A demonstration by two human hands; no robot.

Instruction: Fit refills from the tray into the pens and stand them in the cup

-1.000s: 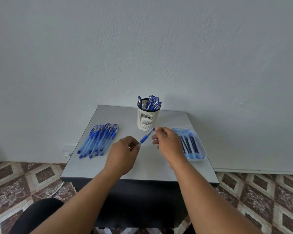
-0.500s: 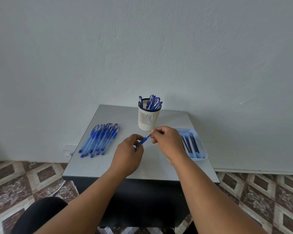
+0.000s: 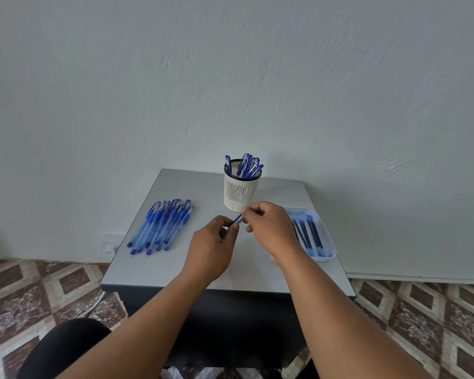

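Note:
Over the middle of the small grey table (image 3: pixel 192 187), my left hand (image 3: pixel 211 247) and my right hand (image 3: pixel 271 228) meet on one blue pen (image 3: pixel 238 219). Only a short blue piece of it shows between the fingertips; each hand pinches an end. Just behind stands the white slotted cup (image 3: pixel 240 192) holding several blue pens. A pale blue tray (image 3: pixel 323 233) with several dark refills lies at the right, partly behind my right wrist. Several blue pens (image 3: pixel 162 225) lie in a row on the left of the table.
The table stands against a white wall. A patterned tile floor (image 3: pixel 422 324) surrounds it, with a white cable (image 3: pixel 93 305) at the lower left. My dark-clothed knee (image 3: pixel 63 348) shows at the bottom left.
My hands have drawn together along the pen, so less of it shows between them now. Cup, tray and the row of pens have stayed put.

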